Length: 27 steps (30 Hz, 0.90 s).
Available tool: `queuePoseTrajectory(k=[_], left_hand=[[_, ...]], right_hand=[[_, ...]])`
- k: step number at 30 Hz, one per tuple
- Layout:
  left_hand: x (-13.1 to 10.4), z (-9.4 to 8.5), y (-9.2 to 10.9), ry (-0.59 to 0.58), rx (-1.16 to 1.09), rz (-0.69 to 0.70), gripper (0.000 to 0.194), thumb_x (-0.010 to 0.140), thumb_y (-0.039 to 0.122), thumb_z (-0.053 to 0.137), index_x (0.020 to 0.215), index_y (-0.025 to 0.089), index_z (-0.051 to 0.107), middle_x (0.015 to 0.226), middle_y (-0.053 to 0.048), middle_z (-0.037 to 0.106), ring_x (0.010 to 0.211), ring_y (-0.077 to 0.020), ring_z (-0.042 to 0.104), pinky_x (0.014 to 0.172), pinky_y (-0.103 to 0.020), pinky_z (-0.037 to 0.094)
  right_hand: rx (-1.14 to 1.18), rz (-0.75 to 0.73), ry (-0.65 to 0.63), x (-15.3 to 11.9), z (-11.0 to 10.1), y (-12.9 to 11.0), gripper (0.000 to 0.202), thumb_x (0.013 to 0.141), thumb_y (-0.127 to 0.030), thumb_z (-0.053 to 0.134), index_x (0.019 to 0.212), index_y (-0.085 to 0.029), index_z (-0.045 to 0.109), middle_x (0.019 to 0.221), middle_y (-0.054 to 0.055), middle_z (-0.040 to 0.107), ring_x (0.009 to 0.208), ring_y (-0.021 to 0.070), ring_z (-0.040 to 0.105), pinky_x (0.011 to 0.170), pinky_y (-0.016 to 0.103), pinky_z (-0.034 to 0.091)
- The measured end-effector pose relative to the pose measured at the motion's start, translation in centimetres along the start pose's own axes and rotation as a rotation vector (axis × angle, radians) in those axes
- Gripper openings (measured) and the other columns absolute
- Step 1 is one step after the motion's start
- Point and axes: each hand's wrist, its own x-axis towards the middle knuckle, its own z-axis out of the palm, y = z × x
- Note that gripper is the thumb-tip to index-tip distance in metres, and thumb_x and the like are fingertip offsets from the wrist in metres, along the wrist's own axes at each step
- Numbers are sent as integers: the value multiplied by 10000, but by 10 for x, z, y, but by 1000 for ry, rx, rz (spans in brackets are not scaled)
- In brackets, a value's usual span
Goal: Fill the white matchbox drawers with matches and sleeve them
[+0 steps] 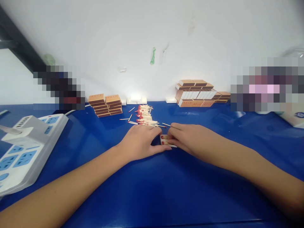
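A small white matchbox tray (174, 146) lies on the blue table, with red-headed matches (164, 142) inside it. My left hand (142, 141) grips the tray at its left end, thumb along the near side and fingers at the far side. Bent over the tray's right part is my right hand (187, 134), its fingers closed on the matches there; the fingertips partly hide them. Just beyond both hands spreads a loose pile of matches (146, 116), heads mostly to the left. A few strays lie around it, one close to my right fingertips.
Closed matchboxes (105, 106) are stacked at the back left, and a larger stack of matchboxes (196, 95) stands at the back right. White trays (136, 98) sit against the wall. A power strip (26, 152) with a plugged-in adapter occupies the left side.
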Motion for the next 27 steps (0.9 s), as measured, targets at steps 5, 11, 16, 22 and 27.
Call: queuePoseTrajectory(k=[5,11,16,22,27], left_hand=[[0,1,-1,16,10,11,494,908,673,626,850,183,646,707,8,654,604,-147,580,545,-270,302],[-1,1,-1,28,16,24,476,907,657,639,847,185,647,705,11,656,599,-142,585,538,-266,303],[-1,1,-1,44,16,37,472,912,647,639,825,183,626,701,14,652,585,-134,573,529,-265,298],[0,1,-1,54,22,39,472,905,646,649,822,183,622,670,21,630,557,-129,547,525,-264,285],[-1,2,-1,74,16,39,477,905,657,643,855,183,641,649,25,614,536,-125,529,521,-262,283]], right_hand=[[66,49,-51,0,-4,0,248,1055,-328,519,897,-170,627,936,69,680,729,182,664,610,287,400],[31,-13,-4,-2,0,1,211,1044,-279,526,887,-166,610,910,69,672,671,168,623,598,287,393],[22,3,-9,-1,-1,2,199,1044,-269,510,908,-163,608,922,70,663,656,165,620,577,287,379],[70,11,37,-3,-3,10,186,1044,-266,503,929,-180,622,935,55,660,716,175,634,622,293,400],[181,-12,80,-4,-4,12,231,1043,-367,532,926,-204,645,921,31,663,735,163,630,647,289,413]])
